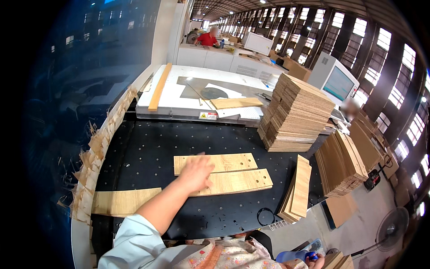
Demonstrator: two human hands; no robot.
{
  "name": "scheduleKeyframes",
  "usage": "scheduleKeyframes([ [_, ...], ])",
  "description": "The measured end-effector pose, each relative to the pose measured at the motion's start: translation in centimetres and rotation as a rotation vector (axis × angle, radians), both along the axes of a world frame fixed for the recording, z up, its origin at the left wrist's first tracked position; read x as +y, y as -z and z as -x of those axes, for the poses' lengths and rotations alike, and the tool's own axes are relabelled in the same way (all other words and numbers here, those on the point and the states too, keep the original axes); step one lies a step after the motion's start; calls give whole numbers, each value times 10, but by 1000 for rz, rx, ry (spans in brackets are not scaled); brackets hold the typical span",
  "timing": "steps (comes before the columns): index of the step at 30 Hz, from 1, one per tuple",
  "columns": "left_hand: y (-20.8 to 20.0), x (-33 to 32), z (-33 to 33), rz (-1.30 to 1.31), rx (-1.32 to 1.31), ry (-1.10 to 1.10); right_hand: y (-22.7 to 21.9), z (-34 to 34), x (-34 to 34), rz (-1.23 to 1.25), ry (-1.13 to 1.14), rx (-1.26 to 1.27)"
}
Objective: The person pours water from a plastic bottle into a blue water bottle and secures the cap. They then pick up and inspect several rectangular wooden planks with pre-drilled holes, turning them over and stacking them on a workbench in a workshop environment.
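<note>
Head view: my left grip (195,174) is splayed palm-down over the farther board (228,162) and nearer board (235,181) on the black surface (148,166), grasping neither; blur hides contact. My right grip (317,262) curls around a blue object (310,255). Flat, light fingers should align edges best.

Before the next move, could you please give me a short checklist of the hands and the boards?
1. Left hand pressing firmly: cannot tell; it is blurred over the middle boards.
2. Right hand free: not ok; it holds a blue object.
3. Holes at right ends uncovered: ok, on both far row and near row.
4. Right ends of these rows level: not ok; near row reaches farther right.
5. Tall board stack away from left hand: ok.
</note>
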State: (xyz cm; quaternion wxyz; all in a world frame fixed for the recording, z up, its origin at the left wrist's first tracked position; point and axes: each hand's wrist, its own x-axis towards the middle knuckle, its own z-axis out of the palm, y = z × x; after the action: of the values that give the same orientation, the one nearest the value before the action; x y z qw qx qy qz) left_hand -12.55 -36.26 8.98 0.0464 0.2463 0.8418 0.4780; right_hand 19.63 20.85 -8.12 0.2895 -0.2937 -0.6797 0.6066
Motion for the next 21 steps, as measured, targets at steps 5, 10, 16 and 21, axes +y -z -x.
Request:
scheduleKeyframes([
  [5,-38,-18,31,-1532,-401,525,-27,15,-65,-226,57,-168],
  [10,-52,-11,24,-1597,-373,473,-21,18,-76,-141,61,-130],
  [16,-32,-2,34,-1357,-440,336,-5,40,-90,-112,174,-181],
  [21,73,53,-28,-359,-464,388,-2,61,-98,-112,156,-163],
])
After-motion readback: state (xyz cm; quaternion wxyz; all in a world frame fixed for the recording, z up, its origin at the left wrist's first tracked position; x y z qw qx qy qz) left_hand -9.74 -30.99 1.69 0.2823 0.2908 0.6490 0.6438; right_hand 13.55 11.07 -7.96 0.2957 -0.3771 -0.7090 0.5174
